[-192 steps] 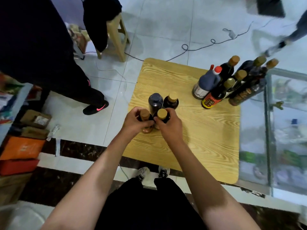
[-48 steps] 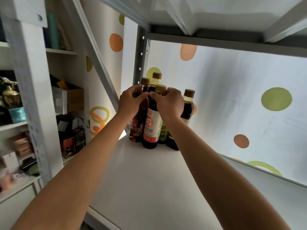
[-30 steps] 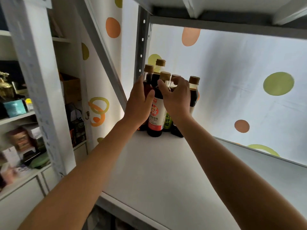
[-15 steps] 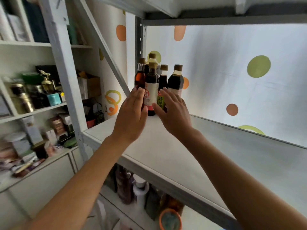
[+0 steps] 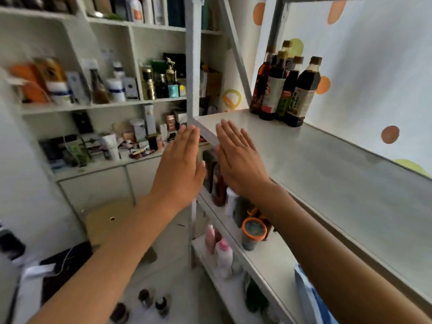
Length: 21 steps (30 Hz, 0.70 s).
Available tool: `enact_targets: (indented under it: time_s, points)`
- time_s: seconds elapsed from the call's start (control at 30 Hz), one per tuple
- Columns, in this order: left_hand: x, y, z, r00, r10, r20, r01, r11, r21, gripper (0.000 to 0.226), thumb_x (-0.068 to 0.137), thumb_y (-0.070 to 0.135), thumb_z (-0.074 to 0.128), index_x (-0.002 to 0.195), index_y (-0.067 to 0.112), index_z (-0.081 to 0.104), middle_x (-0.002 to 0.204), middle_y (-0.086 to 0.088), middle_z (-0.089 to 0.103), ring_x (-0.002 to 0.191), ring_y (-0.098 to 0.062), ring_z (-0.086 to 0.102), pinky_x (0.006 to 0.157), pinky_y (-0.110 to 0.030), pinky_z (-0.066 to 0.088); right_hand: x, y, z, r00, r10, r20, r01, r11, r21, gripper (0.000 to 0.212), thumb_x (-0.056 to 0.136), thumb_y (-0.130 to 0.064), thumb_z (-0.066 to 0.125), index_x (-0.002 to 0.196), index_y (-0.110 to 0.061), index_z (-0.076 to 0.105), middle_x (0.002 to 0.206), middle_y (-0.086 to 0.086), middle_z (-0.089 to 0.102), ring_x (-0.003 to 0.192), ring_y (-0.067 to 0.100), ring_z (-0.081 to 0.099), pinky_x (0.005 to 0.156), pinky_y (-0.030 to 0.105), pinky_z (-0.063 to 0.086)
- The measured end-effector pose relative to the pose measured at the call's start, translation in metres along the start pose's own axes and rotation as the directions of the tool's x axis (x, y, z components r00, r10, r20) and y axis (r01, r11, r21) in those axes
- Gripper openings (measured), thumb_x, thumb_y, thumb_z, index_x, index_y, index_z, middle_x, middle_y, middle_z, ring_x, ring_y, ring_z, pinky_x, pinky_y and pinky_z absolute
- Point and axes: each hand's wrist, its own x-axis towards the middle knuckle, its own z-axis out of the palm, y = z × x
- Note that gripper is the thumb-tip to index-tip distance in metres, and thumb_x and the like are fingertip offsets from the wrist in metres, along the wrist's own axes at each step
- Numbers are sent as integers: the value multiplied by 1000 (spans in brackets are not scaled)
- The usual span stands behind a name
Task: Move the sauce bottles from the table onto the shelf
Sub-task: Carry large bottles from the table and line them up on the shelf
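Head view, looking forward and down. Cluster of dark glass sauce bottles with tan caps standing upright in the far left corner of the pale grey metal shelf board, against the white wall with orange and green dots. Foremost in the cluster: a dark bottle with a white-and-red label, and on the right a dark bottle with a beige label; just beside on the left, an amber-brown bottle; more caps showing behind, touching or nearly so.

Left hand flat and empty, fingers straight and together, raised at the front left corner of the shelf board beside the white perforated metal upright. Right hand likewise flat and empty, fingers slightly spread, over the front edge of the board. Both well apart from the bottles, close to each other but not touching.

Lower tier: orange-rimmed jar and pink-capped white bottles. At left, white wall shelving crowded with boxes and jars, blurred. At bottom left, a few dark bottle tops, indistinct.
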Motion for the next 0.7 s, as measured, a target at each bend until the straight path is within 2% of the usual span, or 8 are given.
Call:
enact_targets:
  time_s: [0.13, 0.33, 0.4, 0.57, 0.7]
  points:
    - [-76, -24, -40, 989, -143, -40, 143, 990, -21, 70, 97, 20, 50, 154, 11, 10, 162, -7, 10, 149, -16, 2, 118, -26, 3, -45, -62, 34, 994, -108, 18, 107, 991, 81, 55, 107, -34, 20, 158, -14, 20, 166, 3, 12, 152, 9, -1, 125, 33, -4]
    - [-213, -65, -93, 957, -286, -42, 288, 957, 42, 67, 100, 24, 47, 154, 11, 10, 162, -6, 10, 148, -13, -1, 118, -28, 0, -110, -168, 86, 958, -281, 50, 272, 952, 141, 55, 106, -31, 25, 155, -6, 29, 163, 9, 23, 151, 11, 6, 125, 34, 1]
    - [-258, -78, -114, 942, -332, -39, 334, 942, 40, 66, 99, 23, 48, 154, 9, 13, 161, -7, 13, 147, -13, 1, 120, -32, 6, -131, -208, 97, 948, -311, 66, 297, 940, 166, 54, 106, -30, 27, 155, -6, 29, 162, 10, 25, 151, 11, 7, 125, 32, 0]
    - [-385, -102, -182, 888, -455, -75, 458, 888, 41, 64, 100, 23, 46, 154, 12, 12, 162, -4, 12, 147, -8, -2, 119, -28, 3, -199, -331, 126, 895, -424, 141, 374, 883, 284, 55, 106, -31, 24, 154, -6, 32, 162, 10, 27, 153, 15, 12, 126, 37, 7]
    - [-489, -112, -233, 811, -563, -159, 577, 815, 54, 65, 99, 23, 45, 154, 14, 10, 159, 5, 7, 147, -6, -3, 118, -27, 1, -251, -432, 145, 830, -530, 175, 434, 809, 397, 54, 106, -30, 25, 154, -8, 32, 162, 8, 27, 153, 15, 15, 126, 38, 9]
